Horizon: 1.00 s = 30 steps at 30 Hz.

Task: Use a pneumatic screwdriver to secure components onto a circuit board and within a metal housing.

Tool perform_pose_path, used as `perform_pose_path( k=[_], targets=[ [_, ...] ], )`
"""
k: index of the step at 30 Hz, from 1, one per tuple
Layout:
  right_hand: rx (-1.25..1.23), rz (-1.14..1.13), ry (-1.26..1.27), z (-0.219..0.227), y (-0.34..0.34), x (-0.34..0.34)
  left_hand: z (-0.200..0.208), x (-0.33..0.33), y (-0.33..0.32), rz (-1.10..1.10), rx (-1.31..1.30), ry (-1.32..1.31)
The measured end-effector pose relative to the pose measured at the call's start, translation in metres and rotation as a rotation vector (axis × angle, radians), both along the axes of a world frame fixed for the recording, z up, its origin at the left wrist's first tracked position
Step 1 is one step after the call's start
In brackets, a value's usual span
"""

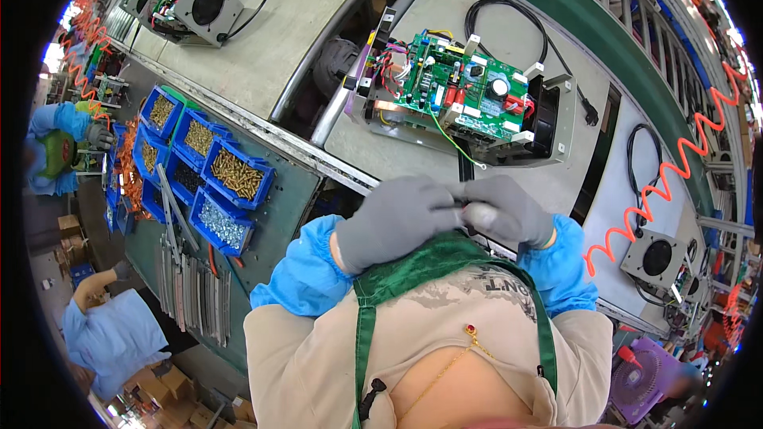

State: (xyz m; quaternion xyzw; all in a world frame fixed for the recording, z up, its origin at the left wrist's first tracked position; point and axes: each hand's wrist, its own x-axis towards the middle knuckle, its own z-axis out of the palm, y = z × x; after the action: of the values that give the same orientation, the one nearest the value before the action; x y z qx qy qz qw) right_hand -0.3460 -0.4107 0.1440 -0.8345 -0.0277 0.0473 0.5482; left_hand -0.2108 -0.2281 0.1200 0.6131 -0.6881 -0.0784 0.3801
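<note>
My left hand (pixel 397 218) and my right hand (pixel 510 210), both in grey gloves, meet in front of the green apron (pixel 445 257). Their fingers are bent and pressed together at the fingertips. Whatever may be between them is hidden by the gloves. Just beyond the hands lies an open electrical unit with a green circuit board (pixel 469 87), carrying red and white parts. A black fan (pixel 547 121) sits in its metal end plate at the right. From the board a loose green-yellow wire (pixel 457 145) hangs toward my hands, apart from them.
Blue bins (pixel 253 200) of brass and silver fasteners stand at the left, beside metal strips (pixel 193 294). Similar fan units (pixel 205 6) sit at far left and right. A coiled orange air hose (pixel 668 183) hangs at the right. Co-workers (pixel 115 334) are at far left.
</note>
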Motion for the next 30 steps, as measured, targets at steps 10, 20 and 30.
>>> perform_pose_path(
  k=[10, 20, 30],
  targets=[
    [0.573, -0.03, 0.365, -0.029, -0.018, -0.013, 0.006, 0.012, -0.031, -0.217, -0.007, 0.21],
    [0.509, -0.098, 0.291, -0.025, -0.011, -0.003, 0.013, 0.034, -0.034, -0.039, -0.126, 0.325],
    [0.463, -0.432, -0.022, -0.015, 0.003, 0.021, 0.012, 0.065, -0.035, 0.499, 0.059, -0.158]
  ],
)
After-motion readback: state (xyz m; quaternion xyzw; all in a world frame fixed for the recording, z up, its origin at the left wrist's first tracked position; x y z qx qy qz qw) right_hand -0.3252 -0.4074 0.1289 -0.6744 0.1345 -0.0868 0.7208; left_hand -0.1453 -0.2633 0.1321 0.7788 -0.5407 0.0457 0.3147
